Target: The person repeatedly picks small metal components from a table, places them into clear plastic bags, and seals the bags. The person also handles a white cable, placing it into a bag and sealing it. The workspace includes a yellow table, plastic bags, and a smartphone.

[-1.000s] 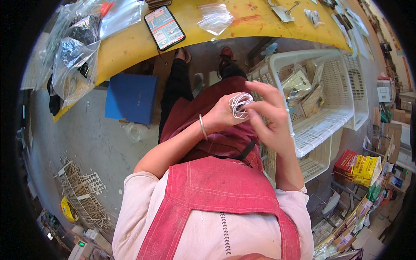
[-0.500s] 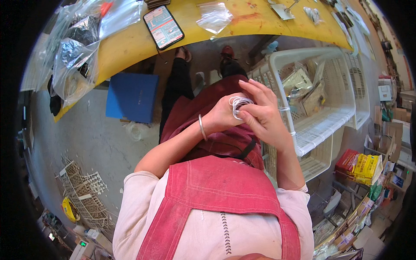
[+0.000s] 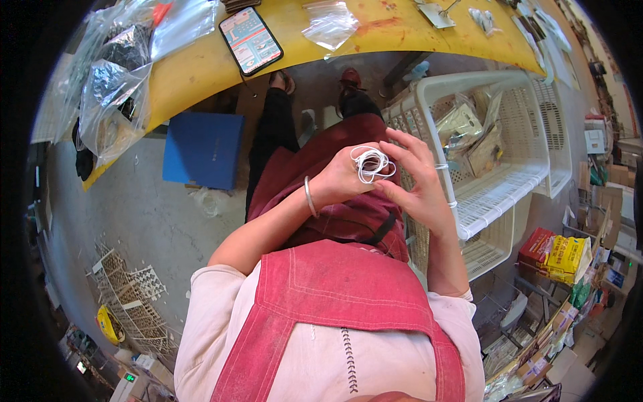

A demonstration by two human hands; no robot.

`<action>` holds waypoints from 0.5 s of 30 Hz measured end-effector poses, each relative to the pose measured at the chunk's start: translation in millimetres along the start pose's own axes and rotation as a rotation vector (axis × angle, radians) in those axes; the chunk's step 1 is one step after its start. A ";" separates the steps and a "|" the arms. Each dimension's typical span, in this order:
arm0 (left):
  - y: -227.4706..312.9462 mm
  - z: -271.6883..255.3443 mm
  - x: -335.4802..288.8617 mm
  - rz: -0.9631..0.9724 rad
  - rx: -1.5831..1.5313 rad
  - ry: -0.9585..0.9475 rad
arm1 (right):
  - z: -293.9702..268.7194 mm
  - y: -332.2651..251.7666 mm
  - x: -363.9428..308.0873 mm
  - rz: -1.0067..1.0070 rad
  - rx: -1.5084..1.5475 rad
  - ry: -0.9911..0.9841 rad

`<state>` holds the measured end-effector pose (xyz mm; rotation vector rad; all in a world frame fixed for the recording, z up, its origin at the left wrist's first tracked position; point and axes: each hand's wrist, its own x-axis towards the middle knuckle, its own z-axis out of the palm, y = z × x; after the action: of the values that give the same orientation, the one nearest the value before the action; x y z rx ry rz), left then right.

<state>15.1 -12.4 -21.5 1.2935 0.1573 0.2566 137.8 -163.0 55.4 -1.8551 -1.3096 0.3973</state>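
Observation:
My left hand (image 3: 340,179) holds a small coil of thin white cable (image 3: 370,163) above my lap, a silver bangle on its wrist. My right hand (image 3: 416,179) meets it from the right, fingers curled around the coil's far side, and a white strand runs across its fingers. Both hands grip the coil together over the dark red apron on my knees.
A yellow table (image 3: 201,63) curves across the top with a phone (image 3: 250,40), clear plastic bags (image 3: 114,94) and small parts. A white plastic basket (image 3: 495,181) with packets stands at my right. A blue box (image 3: 203,149) lies on the grey floor; wire racks (image 3: 130,301) lower left.
My hands have stayed joined above my lap; the coil has been turned slightly and my right fingers have shifted around it.

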 end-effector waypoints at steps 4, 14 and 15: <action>-2.0 -7.8 -0.7 -0.050 0.092 -0.082 | 13.6 13.9 -0.6 -0.078 0.086 0.064; -10.4 -1.1 -1.0 0.154 0.375 0.028 | 17.1 -6.8 12.8 -0.110 -0.256 -0.095; -11.7 -0.1 -1.1 0.173 0.400 0.040 | 17.9 -7.5 13.5 -0.124 -0.279 -0.108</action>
<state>15.2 -15.5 -32.8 1.7035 0.1343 0.4134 126.8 -142.1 52.6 -1.9882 -1.6128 0.2619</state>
